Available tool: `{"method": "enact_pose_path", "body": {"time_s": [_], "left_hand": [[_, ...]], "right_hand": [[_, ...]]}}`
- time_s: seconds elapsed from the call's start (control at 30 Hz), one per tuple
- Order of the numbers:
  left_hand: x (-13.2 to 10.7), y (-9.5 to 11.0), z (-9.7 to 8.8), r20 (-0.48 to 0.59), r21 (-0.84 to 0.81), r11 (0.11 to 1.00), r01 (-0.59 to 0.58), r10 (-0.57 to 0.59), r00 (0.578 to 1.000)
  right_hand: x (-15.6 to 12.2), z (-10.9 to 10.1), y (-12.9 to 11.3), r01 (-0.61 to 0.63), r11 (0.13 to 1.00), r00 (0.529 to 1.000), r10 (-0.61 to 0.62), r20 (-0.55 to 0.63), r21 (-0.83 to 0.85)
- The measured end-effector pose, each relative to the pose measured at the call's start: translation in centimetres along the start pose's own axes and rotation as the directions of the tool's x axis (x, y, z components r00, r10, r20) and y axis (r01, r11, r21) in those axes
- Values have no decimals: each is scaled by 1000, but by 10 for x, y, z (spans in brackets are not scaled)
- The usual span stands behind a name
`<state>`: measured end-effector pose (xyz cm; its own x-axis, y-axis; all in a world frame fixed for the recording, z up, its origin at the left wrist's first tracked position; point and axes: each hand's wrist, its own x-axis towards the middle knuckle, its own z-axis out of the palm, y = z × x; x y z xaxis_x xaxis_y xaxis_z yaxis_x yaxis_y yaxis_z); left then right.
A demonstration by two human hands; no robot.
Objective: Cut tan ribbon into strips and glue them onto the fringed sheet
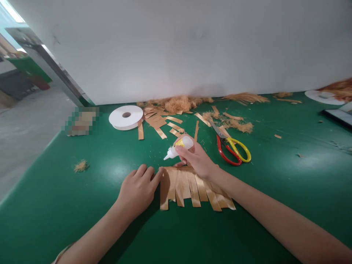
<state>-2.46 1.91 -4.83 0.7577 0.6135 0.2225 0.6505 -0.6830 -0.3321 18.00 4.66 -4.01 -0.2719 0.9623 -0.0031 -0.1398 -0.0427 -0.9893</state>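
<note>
A row of overlapping tan strips point(179, 187), joined like a fringe, lies in front of me with its loose ends toward me. My left hand point(140, 185) has its fingers curled and closed at the fringe's upper left corner; the fingertips are partly hidden. Over the fringe's top edge, my right hand point(196, 157) grips a small white glue bottle point(187, 142) with a yellow label. The bottle is tilted, its narrow nozzle pointing down and left, apart from the strips. Scissors point(232, 148) with one red and one yellow handle lie open beyond my right wrist.
A white tape roll point(126, 116) lies flat at the back left. Loose tan strips point(156, 120) and frayed fibre point(178, 104) are scattered along the white wall point(176, 47). A dark-edged device point(339, 118) rests at the right on the green table point(90, 198).
</note>
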Motion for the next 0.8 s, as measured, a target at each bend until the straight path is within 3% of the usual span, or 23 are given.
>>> {"method": "enact_pose_path", "body": {"time_s": [0.1,0.2,0.43,0.8], "left_hand": [[1,0,-1,55,-20,1000,-14,15,998],[1,0,0,43,-22,1000,-18,19,999],[-3,-1,4,-80,-37,999,-18,15,997],[-1,0,7,-134,-38,999,-25,20,991]], "right_hand": [[1,1,1,-15,999,999,16,-28,38],[0,1,5,-61,998,997,62,-48,10],[-2,0,9,42,995,999,-42,4,-94],[6,10,8,133,904,984,-170,-56,-406]]}}
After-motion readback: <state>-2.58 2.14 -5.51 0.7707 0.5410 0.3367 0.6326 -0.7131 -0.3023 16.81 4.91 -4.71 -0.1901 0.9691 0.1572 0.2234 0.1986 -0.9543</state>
